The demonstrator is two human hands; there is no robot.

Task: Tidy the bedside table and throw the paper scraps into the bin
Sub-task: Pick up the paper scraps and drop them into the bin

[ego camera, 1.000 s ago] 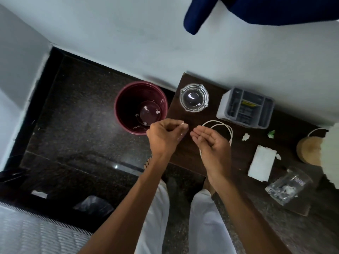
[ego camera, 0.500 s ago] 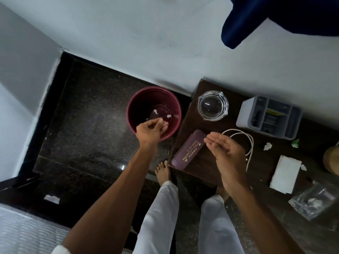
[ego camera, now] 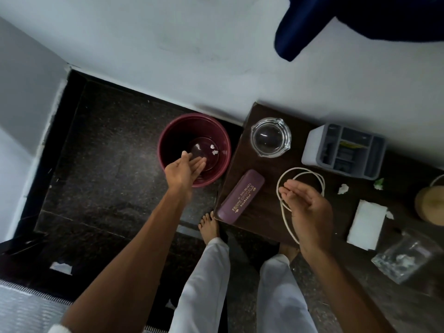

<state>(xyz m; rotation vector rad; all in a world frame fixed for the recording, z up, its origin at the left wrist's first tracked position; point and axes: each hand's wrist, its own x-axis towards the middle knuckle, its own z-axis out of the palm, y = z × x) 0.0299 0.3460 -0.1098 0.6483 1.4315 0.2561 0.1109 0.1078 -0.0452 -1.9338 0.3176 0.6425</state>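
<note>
A maroon bin (ego camera: 168,135) stands on the dark floor left of the brown bedside table (ego camera: 259,212). White paper scraps (ego camera: 213,149) lie at its bottom. My left hand (ego camera: 185,170) hovers over the bin's near rim, fingers spread, nothing in it. My right hand (ego camera: 306,207) floats above the table over a coiled white cable (ego camera: 300,175), fingers loosely curved and empty. More scraps rest on the table: a white one (ego camera: 343,188), a green one (ego camera: 379,183) and a small white one (ego camera: 389,214).
On the table are a purple glasses case (ego camera: 242,197), a glass ashtray (ego camera: 271,137), a grey organiser (ego camera: 343,149), a white folded napkin (ego camera: 365,224), a clear plastic packet (ego camera: 403,257) and a tan round object (ego camera: 430,204). A paper bit (ego camera: 61,267) lies on the floor. Dark blue cloth (ego camera: 336,22) hangs overhead.
My left hand moved from the table's edge to over the bin and opened its fingers. New scraps now lie in the bin. My right hand stayed above the cable.
</note>
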